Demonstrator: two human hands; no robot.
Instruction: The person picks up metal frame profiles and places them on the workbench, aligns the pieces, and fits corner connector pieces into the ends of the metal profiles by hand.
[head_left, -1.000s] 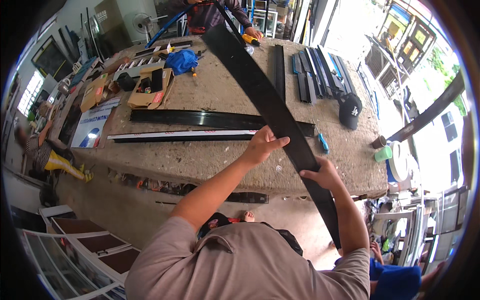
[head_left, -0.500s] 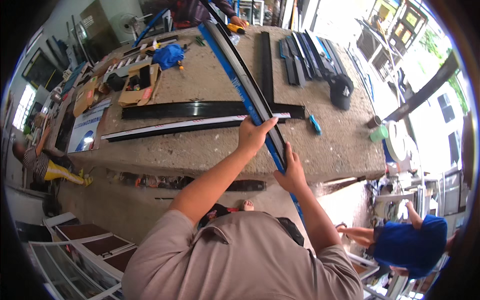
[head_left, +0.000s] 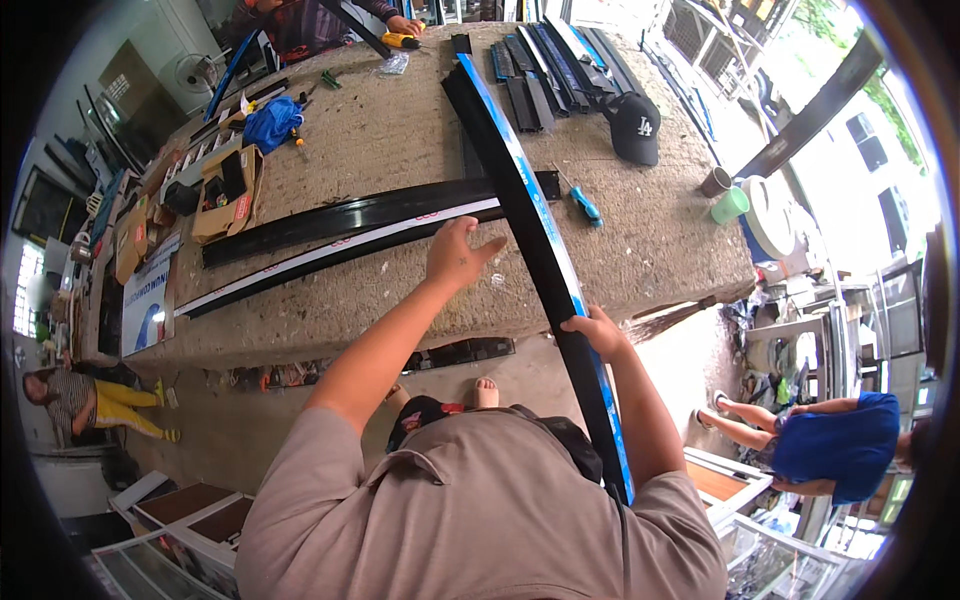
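My right hand [head_left: 603,335] is closed around a long black frame profile [head_left: 533,220] with blue-and-white film along one edge. The profile slants from beside my right arm up over the table, its broad black face showing. My left hand [head_left: 460,258] is off the profile, fingers apart, hovering just left of it. Beneath and beyond that hand, a black profile with a white taped strip [head_left: 340,248] lies on the table, alongside a wider glossy black profile [head_left: 330,224]. The held profile hides their right ends in part.
The rough-topped table [head_left: 400,300] bears a blue-handled screwdriver [head_left: 585,205], a dark cap [head_left: 633,130], stacked profiles [head_left: 550,70], a green cup [head_left: 730,206], an open carton [head_left: 228,195] and a blue cloth [head_left: 270,125]. A co-worker's hand [head_left: 403,25] is at the far edge; people stand at both sides.
My left hand has let go of the profile and moved left. The profile has turned, bringing its black face into view, and my right hand still grips it. My view has shifted.
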